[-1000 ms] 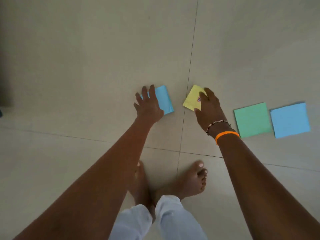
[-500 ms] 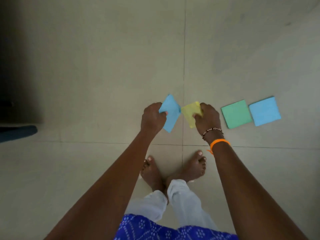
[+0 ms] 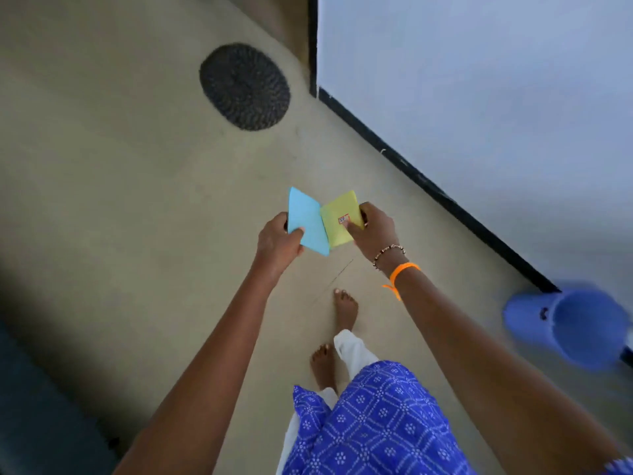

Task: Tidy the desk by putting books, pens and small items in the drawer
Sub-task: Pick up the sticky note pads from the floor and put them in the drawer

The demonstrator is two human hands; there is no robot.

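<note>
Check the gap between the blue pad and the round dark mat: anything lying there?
Nothing: in the head view, only bare beige floor separates the blue paper pad from the round dark woven mat.

The blue pad [image 3: 306, 222] in the left hand [image 3: 278, 242] and the yellow pad [image 3: 337, 217] in the right hand [image 3: 375, 231] look like paper, matt and smooth, the yellow one bearing a small printed label [image 3: 343, 219]. The floor [image 3: 137, 186] is smooth beige tile with a dull sheen. On the far floor lies a dark round mat [image 3: 245, 86], coarse and woven-looking. The wall [image 3: 479, 80] on the right is pale, flat and matt, with a black skirting strip [image 3: 428, 181]. The near tunic [image 3: 373, 423] is printed blue cloth over white cloth trousers [image 3: 352, 351]. The blue stool [image 3: 568, 323] at the right looks like smooth plastic. The right wrist carries a beaded bracelet [image 3: 388, 252] and an orange thread band [image 3: 402, 270].
</note>
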